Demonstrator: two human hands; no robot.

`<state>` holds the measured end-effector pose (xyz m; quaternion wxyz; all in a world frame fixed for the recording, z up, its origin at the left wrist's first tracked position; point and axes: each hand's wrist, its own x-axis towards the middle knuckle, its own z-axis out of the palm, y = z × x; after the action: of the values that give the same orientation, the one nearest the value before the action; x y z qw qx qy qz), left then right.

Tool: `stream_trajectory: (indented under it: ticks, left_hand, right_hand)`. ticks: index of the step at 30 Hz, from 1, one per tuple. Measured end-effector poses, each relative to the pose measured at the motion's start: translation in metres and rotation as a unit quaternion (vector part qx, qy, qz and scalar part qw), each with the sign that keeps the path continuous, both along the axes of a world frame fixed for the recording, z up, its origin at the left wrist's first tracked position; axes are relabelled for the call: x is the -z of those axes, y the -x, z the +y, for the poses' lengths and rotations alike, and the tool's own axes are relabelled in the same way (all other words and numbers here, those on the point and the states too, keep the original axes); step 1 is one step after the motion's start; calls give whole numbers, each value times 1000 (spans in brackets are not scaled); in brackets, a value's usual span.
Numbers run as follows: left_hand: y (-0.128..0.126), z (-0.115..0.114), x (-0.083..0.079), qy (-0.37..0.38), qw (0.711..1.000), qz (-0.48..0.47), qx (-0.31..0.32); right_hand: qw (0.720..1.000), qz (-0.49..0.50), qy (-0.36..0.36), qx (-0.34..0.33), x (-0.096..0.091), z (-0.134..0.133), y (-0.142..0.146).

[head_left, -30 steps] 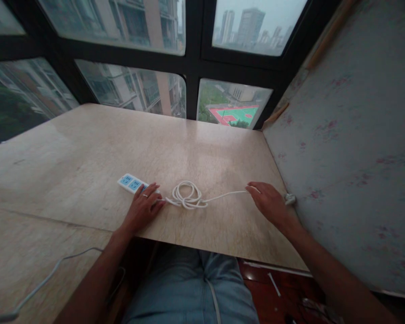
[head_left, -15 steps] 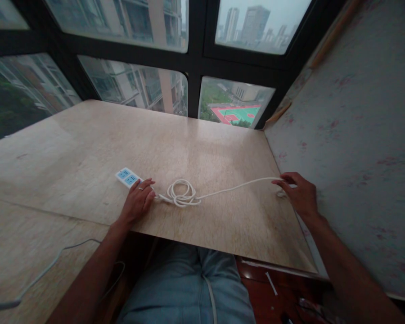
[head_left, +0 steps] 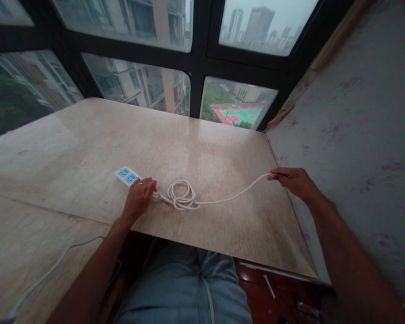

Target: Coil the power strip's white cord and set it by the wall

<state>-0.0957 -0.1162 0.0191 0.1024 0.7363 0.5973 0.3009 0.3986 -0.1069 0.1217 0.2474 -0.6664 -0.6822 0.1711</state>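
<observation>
A white power strip (head_left: 127, 176) with blue socket faces lies on the stone-like ledge. My left hand (head_left: 140, 196) is closed over its near right end, the fingers covering that part. From there a white power cord (head_left: 224, 200) runs into a loose coil (head_left: 182, 195) in front of me and on to the right. My right hand (head_left: 288, 178) pinches the cord near its far end between thumb and fingers, a little above the ledge by the wall. Whatever lies beyond the pinch is hidden by that hand.
A patterned wall (head_left: 357, 171) bounds the ledge (head_left: 219, 234) on the right, and dark-framed windows (head_left: 197, 67) stand behind it. Another thin cable (head_left: 59, 261) crosses the lower left. My legs are below the front edge.
My right hand has shifted slightly left, and the cord between it and the coil now bends more. My left hand's fingers have drawn together on the power strip.
</observation>
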Motion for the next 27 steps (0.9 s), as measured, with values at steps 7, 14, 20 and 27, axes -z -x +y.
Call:
stream_trajectory:
  ticks: [7,14,20,27]
  left_hand:
    - [-40,-20,-28,-31,991,-47,118]
    - [-78,-41,-23,-36,945,118,303]
    - [-79,-40,-3,-86,944,121,293]
    - [-81,-36,-8,-97,966,16,237]
  right_hand:
    - [975,-6,189,-120,24,20,8]
    - [967,-49,159,-192,51,28,11]
    - [975,-64,86,-195,75,25,12]
    - [971,-192,-35,-139,109,20,23]
